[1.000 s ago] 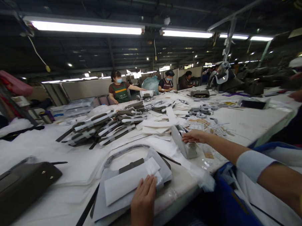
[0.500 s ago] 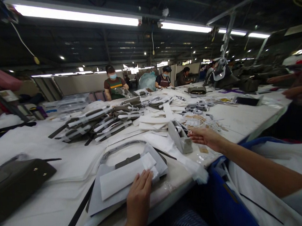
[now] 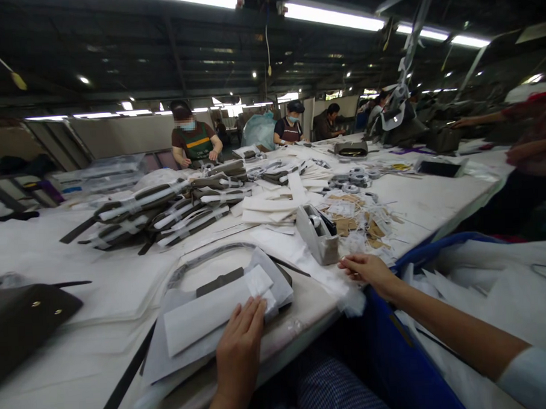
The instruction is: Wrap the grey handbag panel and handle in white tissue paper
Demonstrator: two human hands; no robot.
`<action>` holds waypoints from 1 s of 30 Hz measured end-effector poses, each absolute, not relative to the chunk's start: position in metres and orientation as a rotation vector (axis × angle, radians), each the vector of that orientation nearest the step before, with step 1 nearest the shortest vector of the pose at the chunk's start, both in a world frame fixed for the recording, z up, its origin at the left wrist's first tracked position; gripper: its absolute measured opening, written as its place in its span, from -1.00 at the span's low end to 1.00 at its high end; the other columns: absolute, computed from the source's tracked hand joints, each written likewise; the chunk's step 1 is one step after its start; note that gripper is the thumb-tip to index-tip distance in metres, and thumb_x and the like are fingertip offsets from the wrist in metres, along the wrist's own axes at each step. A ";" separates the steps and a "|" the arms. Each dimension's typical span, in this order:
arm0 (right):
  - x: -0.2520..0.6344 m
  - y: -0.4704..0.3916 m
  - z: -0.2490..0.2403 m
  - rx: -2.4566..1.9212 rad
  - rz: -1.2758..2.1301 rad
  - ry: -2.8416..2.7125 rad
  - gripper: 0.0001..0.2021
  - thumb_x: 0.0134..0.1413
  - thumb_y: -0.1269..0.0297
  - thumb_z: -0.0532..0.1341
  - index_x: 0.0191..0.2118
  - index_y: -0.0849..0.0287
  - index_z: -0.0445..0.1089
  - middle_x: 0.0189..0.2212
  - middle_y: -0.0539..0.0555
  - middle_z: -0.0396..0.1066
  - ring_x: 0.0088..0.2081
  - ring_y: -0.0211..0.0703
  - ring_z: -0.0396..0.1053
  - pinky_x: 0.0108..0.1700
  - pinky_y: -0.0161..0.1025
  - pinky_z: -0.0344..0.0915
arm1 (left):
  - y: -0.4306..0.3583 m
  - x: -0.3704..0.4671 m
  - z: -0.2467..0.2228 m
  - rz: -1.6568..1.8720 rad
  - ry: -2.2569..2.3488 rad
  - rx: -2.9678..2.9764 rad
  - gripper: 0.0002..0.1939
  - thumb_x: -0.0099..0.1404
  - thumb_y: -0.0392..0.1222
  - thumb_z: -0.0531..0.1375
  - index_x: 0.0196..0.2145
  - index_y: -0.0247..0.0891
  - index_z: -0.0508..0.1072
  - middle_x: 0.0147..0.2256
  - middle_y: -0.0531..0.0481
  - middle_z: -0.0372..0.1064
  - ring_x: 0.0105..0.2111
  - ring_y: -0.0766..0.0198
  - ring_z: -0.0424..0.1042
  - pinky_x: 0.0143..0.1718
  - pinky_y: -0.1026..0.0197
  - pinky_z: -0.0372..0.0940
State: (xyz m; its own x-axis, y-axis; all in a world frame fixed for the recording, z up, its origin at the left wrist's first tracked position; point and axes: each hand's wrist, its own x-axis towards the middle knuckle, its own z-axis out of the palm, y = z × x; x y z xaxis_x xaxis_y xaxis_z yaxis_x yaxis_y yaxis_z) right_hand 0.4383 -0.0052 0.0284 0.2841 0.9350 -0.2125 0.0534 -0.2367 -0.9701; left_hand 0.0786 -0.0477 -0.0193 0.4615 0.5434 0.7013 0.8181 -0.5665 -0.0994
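Note:
My left hand (image 3: 242,338) lies with its fingers stretched out on a folded white paper sheet (image 3: 205,319). That sheet rests on a handbag (image 3: 219,281) covered by grey-white wrapping (image 3: 157,357), its wrapped handle (image 3: 203,253) arching away from me on the table. Just in front of a grey tape dispenser (image 3: 317,236), my right hand (image 3: 366,273) has its thumb and fingers closed together. Whatever is between those fingertips is too small to make out. A crumpled clear plastic piece (image 3: 352,300) hangs over the table edge below them.
Wrapped dark straps (image 3: 164,209) are heaped farther back on the table. Tags with strings (image 3: 359,216) lie behind the dispenser. A dark bag (image 3: 29,323) is at left, a blue bin (image 3: 397,356) at right. Co-workers (image 3: 195,138) sit across the table.
My right hand has moved from beside the tape dispenser toward me, its fingers now closed together. My left hand stays on the paper. The view has shifted slightly.

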 end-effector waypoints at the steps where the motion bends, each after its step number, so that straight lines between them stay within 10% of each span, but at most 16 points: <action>1: 0.439 -0.009 0.033 -1.558 1.072 -1.058 -0.79 -0.08 0.17 0.43 -0.39 0.22 0.56 -0.43 0.10 0.56 -0.48 -0.28 0.40 -0.40 -0.36 0.39 | -0.048 0.078 -0.020 -0.878 -1.148 -2.294 -0.56 0.38 -0.41 0.05 0.18 -0.25 0.35 0.12 -0.08 0.41 0.08 0.10 0.44 0.16 0.02 0.34; 12: 0.340 0.001 0.135 -0.824 0.639 -2.761 -0.76 0.24 0.11 0.19 -0.24 0.08 0.56 -0.35 0.04 0.56 -0.32 -0.20 0.46 -0.22 -0.32 0.26 | -0.054 0.087 -0.009 -0.959 -1.285 -2.348 -0.66 0.41 -0.38 0.07 0.09 -0.26 0.41 0.08 -0.08 0.45 0.09 0.12 0.43 0.15 -0.01 0.35; 30: 0.238 0.067 0.124 -0.429 0.082 -3.508 -0.81 0.12 0.08 0.29 -0.35 0.06 0.55 -0.41 0.02 0.56 -0.40 -0.18 0.41 -0.43 -0.27 -0.05 | -0.057 0.091 -0.007 -1.043 -1.347 -2.354 -0.70 0.43 -0.33 0.06 0.07 -0.32 0.41 0.08 -0.14 0.45 0.09 0.11 0.42 0.17 -0.03 0.34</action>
State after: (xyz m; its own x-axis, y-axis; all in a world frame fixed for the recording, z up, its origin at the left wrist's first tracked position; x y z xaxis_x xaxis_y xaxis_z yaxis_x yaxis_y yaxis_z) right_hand 0.2384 0.0672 0.1237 -0.8950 0.2229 -0.3863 0.2408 0.9706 0.0021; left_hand 0.0906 -0.0566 -0.0068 0.3220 0.6566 0.6820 0.8245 -0.5485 0.1388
